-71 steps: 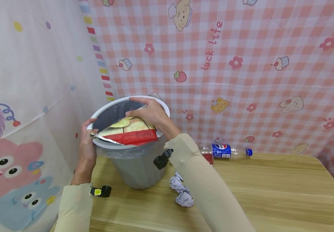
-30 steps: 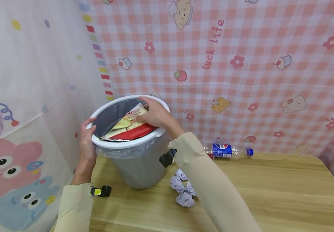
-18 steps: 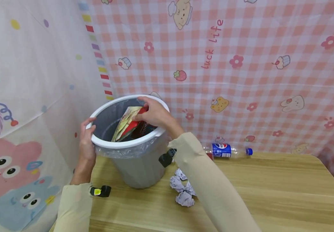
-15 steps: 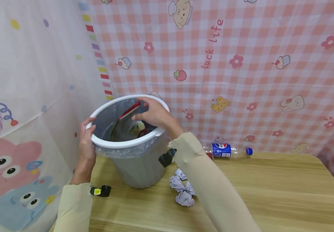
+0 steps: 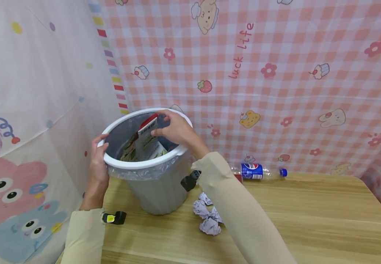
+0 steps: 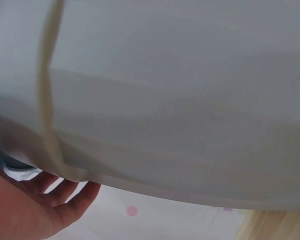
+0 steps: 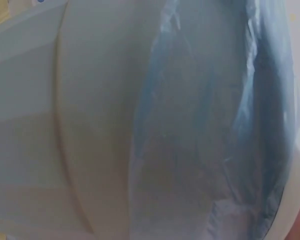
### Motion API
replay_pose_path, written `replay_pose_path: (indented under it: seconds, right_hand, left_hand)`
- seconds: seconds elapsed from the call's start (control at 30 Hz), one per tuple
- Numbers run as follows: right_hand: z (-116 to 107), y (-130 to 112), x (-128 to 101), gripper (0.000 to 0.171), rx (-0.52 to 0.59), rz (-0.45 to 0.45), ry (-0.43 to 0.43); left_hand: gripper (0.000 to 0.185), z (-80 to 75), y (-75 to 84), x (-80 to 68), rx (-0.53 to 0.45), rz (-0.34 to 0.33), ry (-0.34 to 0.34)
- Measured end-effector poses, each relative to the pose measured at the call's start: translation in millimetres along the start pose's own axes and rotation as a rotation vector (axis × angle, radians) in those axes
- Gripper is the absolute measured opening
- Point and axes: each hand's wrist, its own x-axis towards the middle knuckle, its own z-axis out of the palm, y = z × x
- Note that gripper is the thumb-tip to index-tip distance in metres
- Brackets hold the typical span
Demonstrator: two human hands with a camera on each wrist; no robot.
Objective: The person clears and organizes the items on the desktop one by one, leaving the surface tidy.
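Your right hand (image 5: pixel 174 128) pinches the snack bag (image 5: pixel 147 141) inside the bin (image 5: pixel 151 190); left hand (image 5: pixel 98 161) grips its rim; next, let the bag drop

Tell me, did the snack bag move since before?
Yes. The snack bag lay flat across the bin's white rim; now it stands on end below that rim, inside the bin, at the right hand.
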Motion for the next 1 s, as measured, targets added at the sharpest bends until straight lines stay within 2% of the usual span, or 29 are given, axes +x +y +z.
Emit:
replay_pose_path:
  seconds: [0.2, 0.37, 0.63, 1.0]
  right_hand:
    - [-1, 0, -2, 0.070, 0.013, 0.023, 0.032]
    - [-1, 0, -6, 0.070, 0.078, 0.024, 0.059]
    - [-3, 2, -15, 0.063, 0.208, -0.065, 0.088]
    - [-9, 8, -29, 0.060, 0.286, -0.179, 0.102]
  left_hand:
    - [0.043, 1.0, 0.3, -0.2, -0.008, 0.003, -0.009]
    - [0.043, 1.4, 0.1, -1.2, -0.003, 0.001, -0.007]
    - [0.043, 1.8, 0.2, -1.3, -0.006, 0.002, -0.008]
    - [0.044, -0.3, 0.0, -3.0, 0.037, 0.007, 0.009]
